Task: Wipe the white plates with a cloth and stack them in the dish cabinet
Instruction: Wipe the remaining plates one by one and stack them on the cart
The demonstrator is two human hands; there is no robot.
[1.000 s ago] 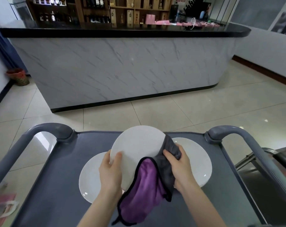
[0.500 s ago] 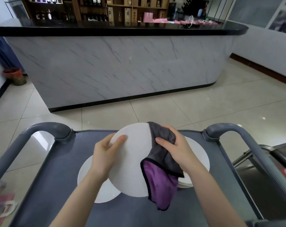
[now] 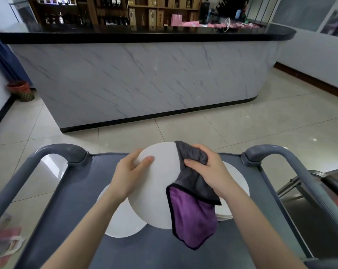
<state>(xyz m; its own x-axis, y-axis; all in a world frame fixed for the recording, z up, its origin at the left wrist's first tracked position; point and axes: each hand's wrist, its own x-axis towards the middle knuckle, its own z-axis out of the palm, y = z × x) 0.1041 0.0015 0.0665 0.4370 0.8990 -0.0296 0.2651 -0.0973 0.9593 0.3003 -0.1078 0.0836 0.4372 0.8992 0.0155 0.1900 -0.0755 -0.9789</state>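
L hand gripped plate rim, frame centre, to steady it | R hand clutched cloth on its right edge for wiping | above cart

Grey cart stood beneath the grip, marble-fronted counter well beyond it, bottle shelves farther back, woven basket far left, pink bag lay lower left.

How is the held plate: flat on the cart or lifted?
Lifted: left hand grips the held plate, above another plate lying on the cart.
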